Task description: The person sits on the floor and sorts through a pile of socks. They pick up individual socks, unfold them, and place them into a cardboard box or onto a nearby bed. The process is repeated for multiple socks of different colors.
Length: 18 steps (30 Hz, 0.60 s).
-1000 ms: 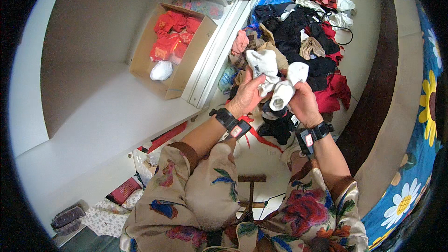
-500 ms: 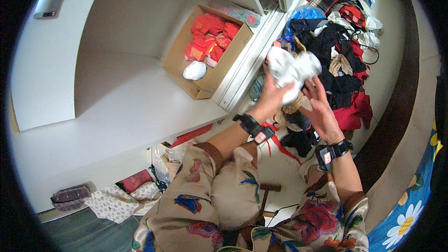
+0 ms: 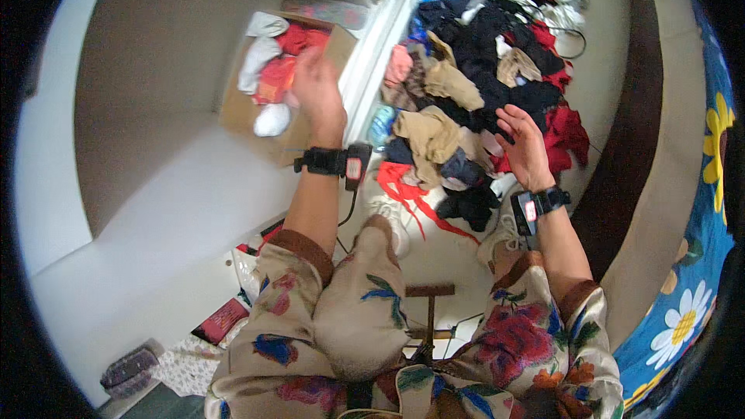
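My left hand (image 3: 317, 91) is over the right side of a cardboard box (image 3: 299, 138). It is blurred, but its thumb and fingers look apart with nothing between them. Inside the box lie folded red cloth pieces (image 3: 277, 80), a white garment (image 3: 260, 62) along the left side and a rounded white bundle (image 3: 272, 119) at the near corner. My right hand (image 3: 524, 146) hovers over a clothes pile, its fingers loosely curled and apart, holding nothing. Closest to it are black clothes (image 3: 508, 97), a dark red garment (image 3: 566, 138) and beige socks (image 3: 429, 140).
The box stands on a white cupboard shelf (image 3: 186, 178), beside a rolled floral cloth (image 3: 326, 12). A red ribbon-like strip (image 3: 423, 206) trails from the pile near my shoes. A blue daisy-patterned cloth (image 3: 679, 322) hangs at the right. A dark pouch (image 3: 128, 372) lies lower left.
My left hand has moved left from the pile to the box. The white garment that was in my hands now lies in the box. The right hand stays over the pile, and the view has shifted.
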Each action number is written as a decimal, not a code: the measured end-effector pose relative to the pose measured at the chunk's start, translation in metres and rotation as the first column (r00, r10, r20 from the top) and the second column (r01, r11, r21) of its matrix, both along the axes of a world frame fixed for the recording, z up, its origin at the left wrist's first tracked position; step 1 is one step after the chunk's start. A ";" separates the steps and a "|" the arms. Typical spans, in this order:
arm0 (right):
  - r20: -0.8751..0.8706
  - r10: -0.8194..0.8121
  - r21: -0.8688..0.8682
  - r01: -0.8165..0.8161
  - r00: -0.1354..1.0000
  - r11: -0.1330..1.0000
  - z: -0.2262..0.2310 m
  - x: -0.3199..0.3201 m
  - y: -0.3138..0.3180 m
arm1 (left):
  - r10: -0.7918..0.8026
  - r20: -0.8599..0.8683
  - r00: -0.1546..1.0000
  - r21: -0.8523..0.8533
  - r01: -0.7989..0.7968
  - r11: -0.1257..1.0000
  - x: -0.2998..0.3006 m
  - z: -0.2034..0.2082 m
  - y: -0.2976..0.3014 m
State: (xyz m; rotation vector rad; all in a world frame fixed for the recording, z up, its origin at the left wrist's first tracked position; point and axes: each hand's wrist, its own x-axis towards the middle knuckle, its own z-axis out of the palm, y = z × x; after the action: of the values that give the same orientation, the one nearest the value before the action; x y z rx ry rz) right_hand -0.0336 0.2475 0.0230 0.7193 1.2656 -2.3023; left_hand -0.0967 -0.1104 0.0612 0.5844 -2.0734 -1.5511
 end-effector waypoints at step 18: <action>0.010 0.004 0.006 -0.004 1.000 1.000 -0.030 0.014 0.006 | -0.323 0.460 0.827 -0.227 0.461 0.858 -0.017 -0.089 0.045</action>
State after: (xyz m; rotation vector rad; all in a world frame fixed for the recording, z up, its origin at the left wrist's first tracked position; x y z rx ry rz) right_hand -0.0197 0.2530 -0.0069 0.7286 1.2692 -2.2904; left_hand -0.1139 -0.0651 -0.0275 0.3820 -2.8581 -1.3099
